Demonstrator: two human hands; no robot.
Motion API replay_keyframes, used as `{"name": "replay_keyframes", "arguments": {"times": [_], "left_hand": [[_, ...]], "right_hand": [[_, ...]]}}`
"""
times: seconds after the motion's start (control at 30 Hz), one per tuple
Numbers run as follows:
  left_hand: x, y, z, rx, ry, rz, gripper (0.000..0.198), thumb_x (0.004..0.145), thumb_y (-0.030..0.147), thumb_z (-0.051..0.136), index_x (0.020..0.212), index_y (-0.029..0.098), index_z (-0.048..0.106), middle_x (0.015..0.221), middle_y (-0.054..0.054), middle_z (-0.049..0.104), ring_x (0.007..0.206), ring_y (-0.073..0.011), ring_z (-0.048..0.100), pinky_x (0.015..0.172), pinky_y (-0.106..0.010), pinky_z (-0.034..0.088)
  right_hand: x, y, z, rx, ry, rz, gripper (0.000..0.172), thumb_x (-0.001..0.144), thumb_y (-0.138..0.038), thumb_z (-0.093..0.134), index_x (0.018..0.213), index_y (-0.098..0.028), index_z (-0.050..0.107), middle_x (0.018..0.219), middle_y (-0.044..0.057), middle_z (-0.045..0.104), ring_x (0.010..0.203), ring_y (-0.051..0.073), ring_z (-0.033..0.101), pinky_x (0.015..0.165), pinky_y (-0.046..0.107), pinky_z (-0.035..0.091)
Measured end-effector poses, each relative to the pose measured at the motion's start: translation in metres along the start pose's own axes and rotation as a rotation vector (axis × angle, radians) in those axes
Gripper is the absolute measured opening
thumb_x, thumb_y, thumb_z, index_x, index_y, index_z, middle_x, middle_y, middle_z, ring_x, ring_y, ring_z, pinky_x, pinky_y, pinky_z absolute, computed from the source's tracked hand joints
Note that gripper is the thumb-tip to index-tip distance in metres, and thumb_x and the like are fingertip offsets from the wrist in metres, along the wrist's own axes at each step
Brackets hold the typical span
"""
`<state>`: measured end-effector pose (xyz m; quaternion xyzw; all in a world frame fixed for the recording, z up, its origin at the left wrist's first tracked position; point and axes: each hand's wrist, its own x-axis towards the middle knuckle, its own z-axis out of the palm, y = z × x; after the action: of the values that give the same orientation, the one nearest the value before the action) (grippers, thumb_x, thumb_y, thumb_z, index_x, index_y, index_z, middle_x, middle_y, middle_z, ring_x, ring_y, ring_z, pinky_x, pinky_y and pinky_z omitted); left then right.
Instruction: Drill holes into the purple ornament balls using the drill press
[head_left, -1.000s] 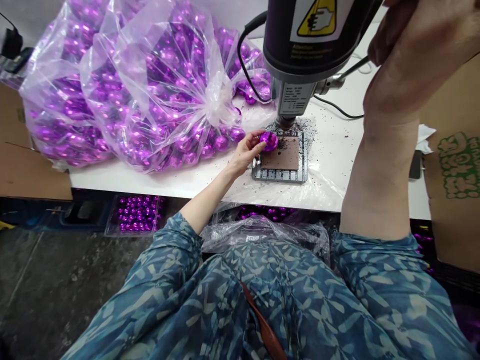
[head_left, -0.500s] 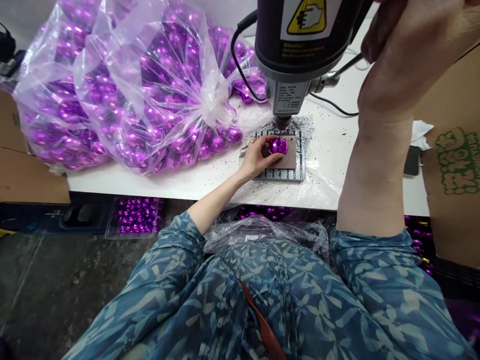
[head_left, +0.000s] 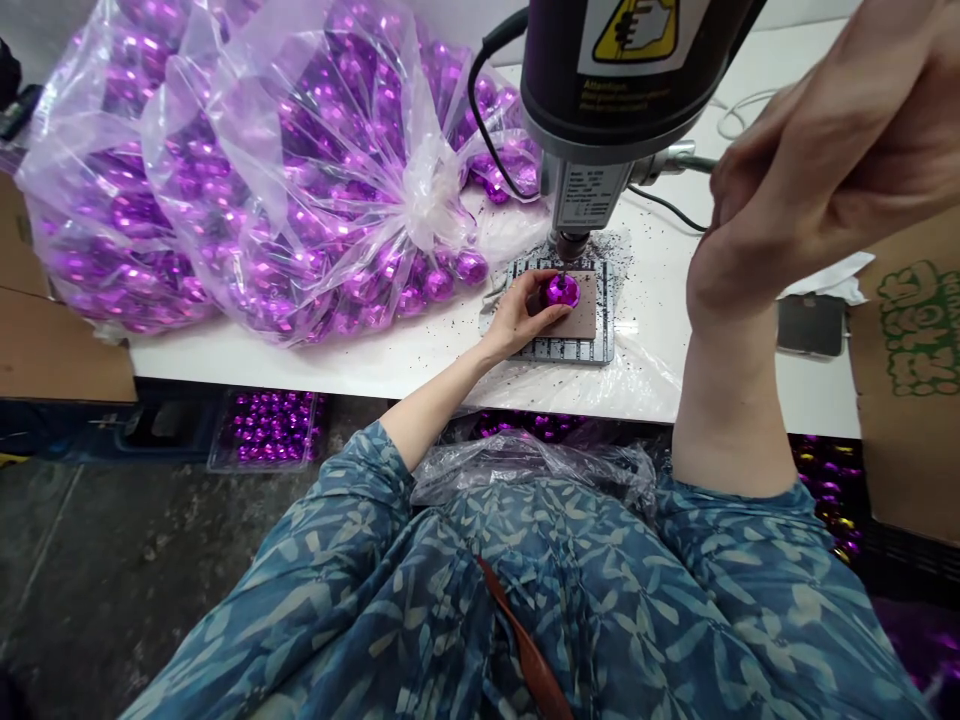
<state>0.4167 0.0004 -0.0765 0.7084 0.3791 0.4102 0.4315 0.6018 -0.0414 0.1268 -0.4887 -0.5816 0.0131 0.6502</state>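
Note:
Under the drill press [head_left: 611, 90], a shiny purple faceted ball [head_left: 562, 291] rests on a brown board [head_left: 577, 322] over the slotted metal base plate [head_left: 606, 335]. My left hand [head_left: 517, 318] grips the ball from its left side between thumb and fingers. The drill chuck [head_left: 572, 246] is right above, and its bit meets the top of the ball; how deep it sits I cannot see. At the upper right, my right hand [head_left: 795, 170] is closed around the feed lever [head_left: 696, 163] of the press, its fingers partly hidden.
Clear plastic bags [head_left: 300, 180] full of purple balls fill the left of the white table [head_left: 360, 370]. Dark shavings lie around the base. A phone-like dark object [head_left: 810, 325] and a cardboard box [head_left: 911, 400] are at right. A clear tray of balls [head_left: 270, 430] sits below the table.
My right hand has come down and slightly left with the feed lever, uncovering more of the dark object. My left hand still holds the ball on the board.

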Motion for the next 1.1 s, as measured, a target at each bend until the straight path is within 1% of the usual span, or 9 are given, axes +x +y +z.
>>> {"name": "replay_keyframes", "arguments": {"times": [0.07, 0.17, 0.3, 0.53, 0.63, 0.73, 0.9, 1.0, 1.1], "left_hand": [[0.000, 0.000, 0.000, -0.005, -0.002, -0.004, 0.057, 0.093, 0.052, 0.091, 0.137, 0.025, 0.069, 0.141, -0.011, 0.076, 0.136, -0.0305, 0.070, 0.126, -0.050, 0.053], [0.000, 0.000, -0.001, -0.011, -0.011, -0.013, 0.057, 0.092, 0.053, 0.091, 0.137, 0.025, 0.068, 0.142, -0.011, 0.075, 0.136, -0.0305, 0.070, 0.125, -0.050, 0.054], [0.000, -0.001, 0.000, -0.020, -0.014, -0.013, 0.058, 0.093, 0.054, 0.090, 0.138, 0.025, 0.067, 0.142, -0.011, 0.075, 0.135, -0.0300, 0.070, 0.124, -0.050, 0.054], [-0.001, 0.000, 0.000, -0.012, -0.013, -0.013, 0.056, 0.094, 0.052, 0.090, 0.138, 0.026, 0.067, 0.141, -0.011, 0.075, 0.137, -0.0305, 0.068, 0.126, -0.051, 0.052], [-0.001, 0.001, -0.001, -0.014, -0.015, -0.013, 0.055, 0.093, 0.053, 0.091, 0.136, 0.027, 0.067, 0.141, -0.010, 0.074, 0.136, -0.0303, 0.068, 0.126, -0.051, 0.051], [0.000, 0.000, 0.000, -0.017, -0.009, -0.003, 0.055, 0.093, 0.053, 0.090, 0.135, 0.027, 0.067, 0.139, -0.010, 0.075, 0.136, -0.0310, 0.068, 0.125, -0.052, 0.052], [0.000, -0.002, 0.001, -0.026, -0.010, 0.013, 0.056, 0.092, 0.054, 0.091, 0.135, 0.027, 0.067, 0.139, -0.011, 0.075, 0.136, -0.0319, 0.069, 0.125, -0.053, 0.052], [-0.001, -0.003, 0.000, -0.015, -0.006, 0.012, 0.059, 0.093, 0.056, 0.090, 0.137, 0.025, 0.066, 0.139, -0.011, 0.074, 0.136, -0.0315, 0.069, 0.125, -0.053, 0.052], [0.000, -0.004, 0.000, -0.024, -0.017, 0.013, 0.061, 0.093, 0.057, 0.090, 0.139, 0.024, 0.065, 0.141, -0.012, 0.073, 0.136, -0.0310, 0.070, 0.125, -0.052, 0.053]], "right_hand": [[-0.012, 0.005, 0.001, 0.014, 0.065, -0.012, 0.108, 0.088, -0.094, 0.027, 0.129, -0.006, 0.077, 0.070, 0.002, 0.046, 0.062, -0.019, 0.041, 0.069, 0.006, 0.028], [-0.023, 0.016, 0.006, 0.032, 0.151, -0.040, 0.093, 0.099, -0.084, 0.029, 0.105, -0.005, 0.077, 0.058, 0.003, 0.031, 0.059, -0.015, 0.043, 0.067, 0.007, 0.030], [-0.025, 0.032, 0.012, 0.062, 0.166, -0.114, 0.088, 0.098, -0.085, 0.025, 0.064, -0.006, 0.049, 0.050, 0.004, 0.014, 0.053, -0.010, 0.040, 0.063, 0.008, 0.037], [-0.034, 0.067, 0.016, 0.048, 0.187, -0.219, 0.083, 0.103, -0.077, 0.021, 0.056, -0.008, 0.015, 0.046, 0.005, 0.011, 0.051, -0.012, 0.033, 0.062, 0.003, 0.037], [-0.036, 0.081, 0.021, 0.001, 0.212, -0.261, 0.082, 0.105, -0.071, 0.012, 0.054, -0.007, 0.018, 0.046, 0.006, 0.010, 0.052, -0.012, 0.029, 0.063, 0.005, 0.036], [-0.036, 0.094, 0.022, -0.047, 0.192, -0.295, 0.084, 0.102, -0.075, 0.015, 0.053, -0.007, 0.023, 0.047, 0.006, 0.017, 0.053, -0.011, 0.026, 0.066, 0.007, 0.040], [-0.047, 0.112, 0.019, -0.050, 0.148, -0.358, 0.088, 0.097, -0.083, 0.022, 0.056, -0.005, 0.014, 0.047, 0.005, 0.020, 0.053, -0.012, 0.030, 0.066, 0.006, 0.039], [-0.053, 0.106, 0.019, -0.040, 0.102, -0.361, 0.090, 0.098, -0.085, 0.023, 0.059, -0.003, 0.023, 0.047, 0.002, 0.018, 0.053, -0.012, 0.027, 0.063, 0.003, 0.033], [-0.040, 0.076, 0.019, -0.024, 0.100, -0.283, 0.087, 0.103, -0.078, 0.017, 0.059, -0.005, 0.029, 0.050, 0.003, 0.022, 0.052, -0.014, 0.023, 0.061, 0.004, 0.027]]}}
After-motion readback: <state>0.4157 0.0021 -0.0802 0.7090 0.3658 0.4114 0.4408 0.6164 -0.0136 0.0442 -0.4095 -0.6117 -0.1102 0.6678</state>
